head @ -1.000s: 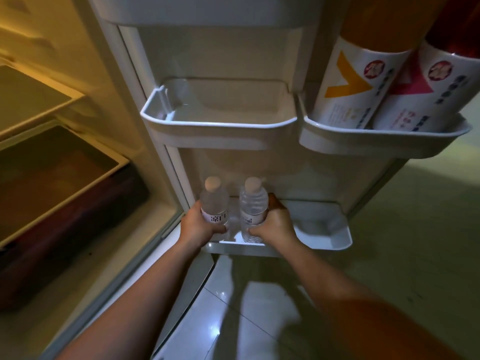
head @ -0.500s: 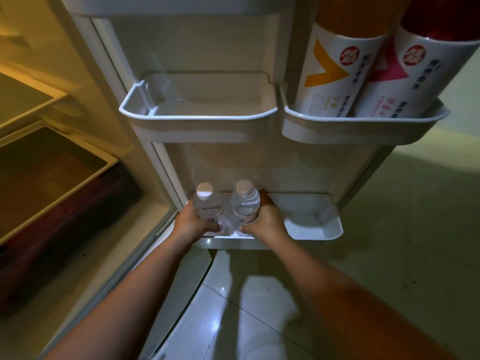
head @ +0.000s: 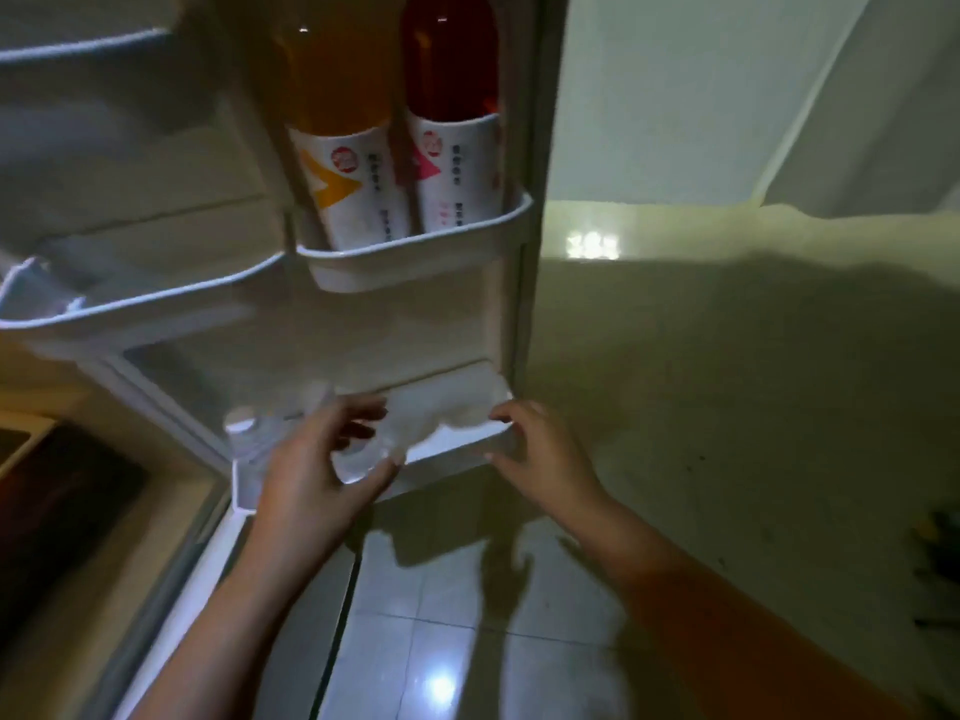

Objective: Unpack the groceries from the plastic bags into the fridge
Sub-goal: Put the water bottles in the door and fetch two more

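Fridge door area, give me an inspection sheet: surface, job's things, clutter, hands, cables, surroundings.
Surface: bottom door shelf, white, right part bare.
Job's things: water bottles in the shelf's left end, blurred; orange drink bottle and red drink bottle upright in the upper door bin.
Clutter: nothing seen.
Hands: left hand open beside the bottles; right hand open at the shelf's right corner.
Cables: nothing seen.
Surroundings: tiled floor, dim light.

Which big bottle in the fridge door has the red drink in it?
The red bottle, on the right in the upper door shelf nearest the door's edge. The orange bottle on its left holds an orange drink.
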